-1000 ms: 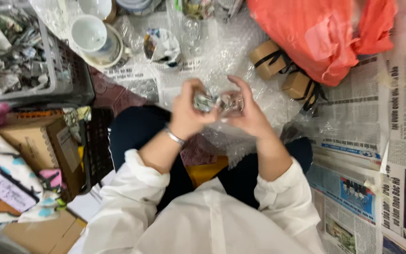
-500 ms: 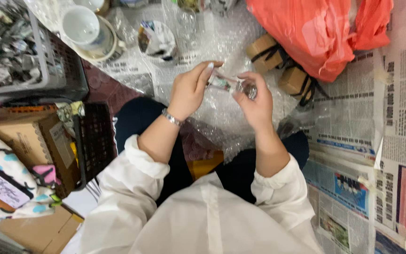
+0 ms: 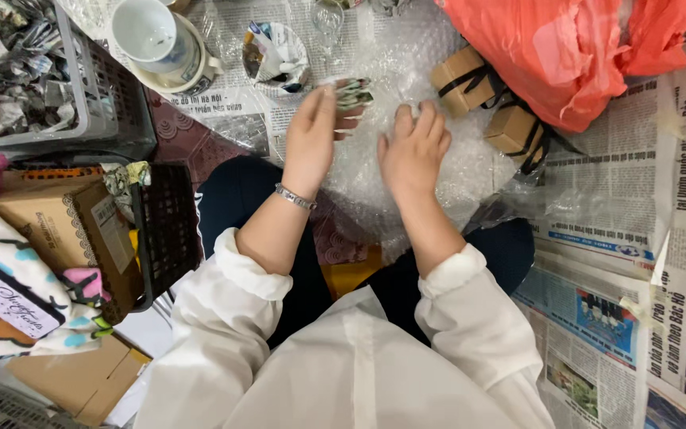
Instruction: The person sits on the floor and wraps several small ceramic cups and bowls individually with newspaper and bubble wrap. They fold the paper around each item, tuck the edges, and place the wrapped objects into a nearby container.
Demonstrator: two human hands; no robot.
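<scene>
While the left hand (image 3: 309, 141) pinches a small glass stuffed with crumpled newspaper (image 3: 350, 94) at its fingertips, the right hand (image 3: 413, 149) lies flat and released on the bubble wrap sheet (image 3: 391, 56), just beside it. Glass sits over the sheet's far middle. White cup (image 3: 148, 33) near far-left corner; two brown boxes (image 3: 490, 107) at the sheet's right edge, under an orange bag (image 3: 549, 48).

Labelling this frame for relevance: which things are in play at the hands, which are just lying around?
In play:
left hand holding a small glass stuffed with paper
right hand flat on the bubble wrap

Lying about:
white cup
orange plastic bag
two small brown boxes
grey basket of crumpled newspaper
</scene>
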